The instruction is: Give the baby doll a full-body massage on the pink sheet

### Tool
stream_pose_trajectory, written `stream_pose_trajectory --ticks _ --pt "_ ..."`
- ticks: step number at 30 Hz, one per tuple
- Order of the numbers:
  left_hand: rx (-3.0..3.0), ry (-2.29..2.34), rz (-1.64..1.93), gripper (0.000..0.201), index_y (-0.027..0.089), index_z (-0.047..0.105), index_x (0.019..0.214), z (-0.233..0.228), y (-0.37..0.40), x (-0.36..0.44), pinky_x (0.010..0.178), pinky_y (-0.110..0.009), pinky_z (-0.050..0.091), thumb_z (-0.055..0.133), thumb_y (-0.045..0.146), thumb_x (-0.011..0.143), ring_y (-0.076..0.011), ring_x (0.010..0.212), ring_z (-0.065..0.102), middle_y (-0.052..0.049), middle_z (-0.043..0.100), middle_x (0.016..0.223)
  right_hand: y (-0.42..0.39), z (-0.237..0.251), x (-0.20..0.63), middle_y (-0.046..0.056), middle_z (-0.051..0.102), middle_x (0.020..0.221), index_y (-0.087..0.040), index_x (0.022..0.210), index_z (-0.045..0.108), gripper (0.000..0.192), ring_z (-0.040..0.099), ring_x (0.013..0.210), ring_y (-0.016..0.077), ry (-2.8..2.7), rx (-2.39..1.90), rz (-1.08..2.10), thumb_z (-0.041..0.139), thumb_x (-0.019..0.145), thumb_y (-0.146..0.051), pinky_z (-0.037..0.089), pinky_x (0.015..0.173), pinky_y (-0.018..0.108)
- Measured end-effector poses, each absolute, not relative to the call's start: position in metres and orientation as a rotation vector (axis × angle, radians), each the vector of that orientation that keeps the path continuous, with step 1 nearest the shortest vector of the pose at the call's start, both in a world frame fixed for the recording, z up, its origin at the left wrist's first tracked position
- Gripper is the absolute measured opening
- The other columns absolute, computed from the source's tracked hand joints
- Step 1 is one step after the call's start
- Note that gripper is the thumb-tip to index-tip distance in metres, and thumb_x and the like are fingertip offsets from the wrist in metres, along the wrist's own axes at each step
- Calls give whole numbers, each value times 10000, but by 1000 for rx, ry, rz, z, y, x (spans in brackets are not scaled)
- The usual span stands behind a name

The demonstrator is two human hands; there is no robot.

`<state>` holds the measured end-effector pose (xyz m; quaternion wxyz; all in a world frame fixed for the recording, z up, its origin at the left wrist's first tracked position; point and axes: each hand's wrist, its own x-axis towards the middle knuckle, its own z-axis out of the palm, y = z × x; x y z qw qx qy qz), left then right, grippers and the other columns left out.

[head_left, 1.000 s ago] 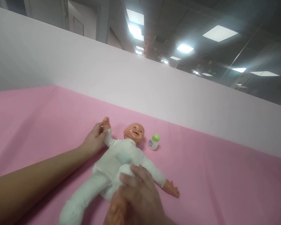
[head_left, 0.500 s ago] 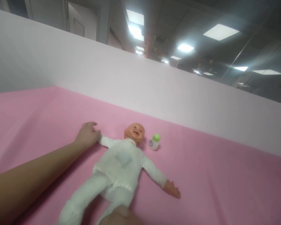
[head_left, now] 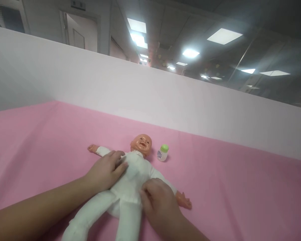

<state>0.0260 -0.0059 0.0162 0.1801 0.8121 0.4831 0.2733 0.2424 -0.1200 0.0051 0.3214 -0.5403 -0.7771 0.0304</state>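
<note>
Covering almost the whole lower half of the view, a pink sheet (head_left: pixel 228 187) lies smooth and flat, and behind it a white partition wall (head_left: pixel 165 100) runs across the far edge and turns a corner at the far left. Above the wall, ceiling light panels (head_left: pixel 224 36) glow over a dim room, and a doorway (head_left: pixel 76 33) shows beyond the wall's top edge at the upper left.

On the sheet lies a baby doll (head_left: pixel 130 180) on its back, dressed in a white suit, with its bare head toward the wall and its legs toward the camera. Both doll arms are spread out to the sides; the small bare hand on the left of the doll's body rests on the sheet, and the other bare hand lies on the sheet to the right of the body. The two white legs run off the bottom edge of the view.

The left hand (head_left: pixel 106 172) comes in from the lower left and lies flat on the doll's chest and shoulder, fingers stretched out and loosely together, pressing rather than gripping. The right hand (head_left: pixel 158 201) comes up from the bottom edge and rests on the doll's belly and hip, its fingers curled down onto the white cloth; whether they pinch the cloth cannot be told.

Just to the right of the doll's head stands a small white bottle (head_left: pixel 162 153) with a green cap, upright on the sheet, close to the head but not touching it.
</note>
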Motion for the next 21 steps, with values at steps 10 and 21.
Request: stream_pose_trajectory --ticks 10,21 --pt "1938 1270 692 457 212 607 1210 21 -20 39 772 -393 472 524 558 922 -294 896 693 -60 753 952 -112 -7 249 148 346 1629 -214 1617 163 761 327 1503 344 -1883 -1686 462 497 1003 -516 354 1178 543" --pt "604 756 614 535 170 695 853 26 -44 55 774 -399 564 657 700 783 -299 815 711 -87 736 776 -134 6 221 143 235 1678 -206 1590 230 772 268 1518 404 -2176 -944 -65 547 956 -513 313 1199 617"
